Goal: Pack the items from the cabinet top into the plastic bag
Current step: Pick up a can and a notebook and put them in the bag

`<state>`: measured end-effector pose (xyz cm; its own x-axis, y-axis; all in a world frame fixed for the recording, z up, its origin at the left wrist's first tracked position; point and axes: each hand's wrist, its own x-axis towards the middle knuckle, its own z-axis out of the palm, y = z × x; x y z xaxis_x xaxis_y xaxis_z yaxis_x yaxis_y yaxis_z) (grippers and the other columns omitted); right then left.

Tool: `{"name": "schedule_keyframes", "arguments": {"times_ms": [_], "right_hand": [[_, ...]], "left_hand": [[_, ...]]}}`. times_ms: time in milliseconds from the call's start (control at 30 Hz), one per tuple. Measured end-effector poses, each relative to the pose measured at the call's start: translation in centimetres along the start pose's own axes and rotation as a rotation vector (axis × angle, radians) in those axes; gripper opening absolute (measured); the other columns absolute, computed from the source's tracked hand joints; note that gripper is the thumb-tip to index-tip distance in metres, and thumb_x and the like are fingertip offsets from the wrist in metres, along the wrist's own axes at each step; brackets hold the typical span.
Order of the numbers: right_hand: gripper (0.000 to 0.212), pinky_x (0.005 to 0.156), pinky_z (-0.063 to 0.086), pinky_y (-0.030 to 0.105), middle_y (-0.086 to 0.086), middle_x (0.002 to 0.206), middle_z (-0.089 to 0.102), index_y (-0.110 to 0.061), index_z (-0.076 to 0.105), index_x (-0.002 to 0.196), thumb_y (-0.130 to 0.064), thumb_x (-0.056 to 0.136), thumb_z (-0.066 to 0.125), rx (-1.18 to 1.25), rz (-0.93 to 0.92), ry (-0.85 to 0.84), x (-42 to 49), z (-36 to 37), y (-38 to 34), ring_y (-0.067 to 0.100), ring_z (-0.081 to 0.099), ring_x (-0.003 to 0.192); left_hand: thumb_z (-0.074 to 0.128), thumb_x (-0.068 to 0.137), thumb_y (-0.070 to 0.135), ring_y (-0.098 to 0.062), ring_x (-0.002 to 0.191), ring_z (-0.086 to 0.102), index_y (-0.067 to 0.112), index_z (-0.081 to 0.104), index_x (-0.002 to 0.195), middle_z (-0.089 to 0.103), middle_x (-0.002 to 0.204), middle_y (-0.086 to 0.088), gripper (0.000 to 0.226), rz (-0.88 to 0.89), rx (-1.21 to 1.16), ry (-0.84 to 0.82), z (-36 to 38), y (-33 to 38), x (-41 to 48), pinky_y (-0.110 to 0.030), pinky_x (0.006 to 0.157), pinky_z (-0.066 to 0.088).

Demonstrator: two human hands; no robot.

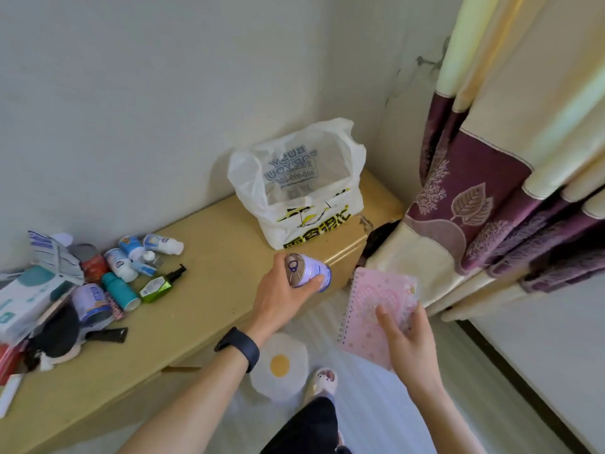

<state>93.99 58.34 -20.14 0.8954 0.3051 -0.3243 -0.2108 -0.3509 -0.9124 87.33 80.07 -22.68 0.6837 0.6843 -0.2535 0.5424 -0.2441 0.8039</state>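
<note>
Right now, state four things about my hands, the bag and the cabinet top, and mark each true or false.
1. The left hand grips a white-and-purple metal can. True.
2. The right hand holds a green bottle. False: it holds a pink spiral notebook.
3. The white plastic bag stands open on the tan wooden cabinet top. True.
4. The can lies inside the bag. False: the left hand holds it outside the bag, nearer the camera.
</note>
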Motion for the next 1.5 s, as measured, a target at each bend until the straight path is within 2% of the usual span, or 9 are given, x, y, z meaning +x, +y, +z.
{"name": "schedule_keyframes", "arguments": {"times_ms": [233,533,700,833,967,1067,1200,1333,1500], "right_hand": [[0.016,0.080,0.053,0.029,-0.007,0.102,0.071,-0.025,0.058,0.107,-0.033,0.094,0.063,-0.085,-0.113,-0.157,10.5,1.9,-4.9,0.007,0.067,0.095],[0.021,0.062,0.050,0.033,0.002,0.091,0.068,-0.016,0.041,0.118,-0.027,0.101,0.049,-0.529,-0.271,-0.376,28.0,9.9,-14.6,0.022,0.067,0.080],[0.063,0.069,0.048,0.036,0.014,0.107,0.069,-0.007,0.010,0.153,-0.018,0.100,0.043,-1.034,-0.413,-0.509,37.0,16.8,-17.7,0.031,0.068,0.094],[0.055,0.091,0.048,0.041,0.020,0.128,0.060,-0.003,0.017,0.152,-0.016,0.102,0.037,-1.341,-0.416,-0.713,41.8,21.5,-19.3,0.035,0.060,0.115],[0.042,0.100,0.040,0.038,0.013,0.135,0.056,-0.012,0.043,0.142,-0.029,0.105,0.033,-1.426,-0.318,-0.868,45.3,23.4,-16.2,0.031,0.053,0.122],[0.049,0.088,0.043,0.035,0.011,0.136,0.055,-0.022,0.029,0.148,-0.035,0.101,0.036,-1.420,-0.336,-0.977,48.1,23.7,-12.3,0.031,0.056,0.117],[0.076,0.081,0.049,0.035,0.011,0.131,0.054,-0.033,0.007,0.155,-0.022,0.094,0.051,-1.392,-0.329,-1.011,50.5,22.7,-9.8,0.030,0.060,0.108],[0.059,0.105,0.042,0.039,0.009,0.145,0.044,-0.022,0.031,0.150,-0.021,0.094,0.051,-1.349,-0.448,-0.981,50.4,21.4,-10.2,0.029,0.049,0.125],[0.039,0.106,0.039,0.034,0.006,0.139,0.052,-0.017,0.051,0.136,-0.020,0.096,0.052,-0.970,-0.596,-0.963,46.4,19.0,-14.2,0.024,0.050,0.126]], "left_hand": [[0.078,0.077,0.047,-0.010,0.088,0.062,0.030,0.047,0.107,0.063,0.098,0.016,0.047,-0.042,-0.080,0.238,-2.4,2.9,9.6,-0.024,0.066,0.042],[0.061,0.075,0.072,-0.022,0.088,0.065,0.028,0.037,0.119,0.063,0.109,0.005,0.067,-0.064,0.315,0.162,-3.2,5.2,26.2,-0.040,0.069,0.057],[0.053,0.087,0.062,-0.029,0.100,0.064,0.016,0.029,0.140,0.059,0.122,-0.006,0.075,-0.138,0.592,0.078,-1.0,4.6,33.0,-0.035,0.072,0.050],[0.046,0.086,0.069,-0.029,0.107,0.059,0.013,0.028,0.147,0.063,0.120,-0.007,0.084,-0.196,0.828,0.046,0.7,1.9,35.9,-0.038,0.083,0.047],[0.052,0.085,0.064,-0.028,0.123,0.048,0.015,0.031,0.147,0.062,0.127,-0.006,0.082,-0.253,0.906,0.012,1.6,-0.2,35.8,-0.045,0.112,0.022],[0.053,0.082,0.065,-0.026,0.127,0.046,0.018,0.032,0.145,0.061,0.128,-0.003,0.081,-0.300,0.849,-0.026,2.3,-1.4,35.7,-0.048,0.117,0.012],[0.050,0.086,0.062,-0.026,0.119,0.050,0.022,0.039,0.134,0.061,0.125,-0.001,0.063,-0.378,0.776,-0.010,3.9,-1.5,35.2,-0.047,0.110,0.022],[0.046,0.093,0.051,-0.025,0.117,0.051,0.022,0.047,0.127,0.058,0.126,-0.001,0.045,-0.420,0.703,0.030,4.5,-0.5,34.8,-0.041,0.099,0.036],[0.046,0.096,0.040,-0.023,0.116,0.052,0.024,0.055,0.124,0.060,0.125,0.001,0.033,-0.364,0.605,0.162,4.3,3.0,32.8,-0.037,0.094,0.040]]}}
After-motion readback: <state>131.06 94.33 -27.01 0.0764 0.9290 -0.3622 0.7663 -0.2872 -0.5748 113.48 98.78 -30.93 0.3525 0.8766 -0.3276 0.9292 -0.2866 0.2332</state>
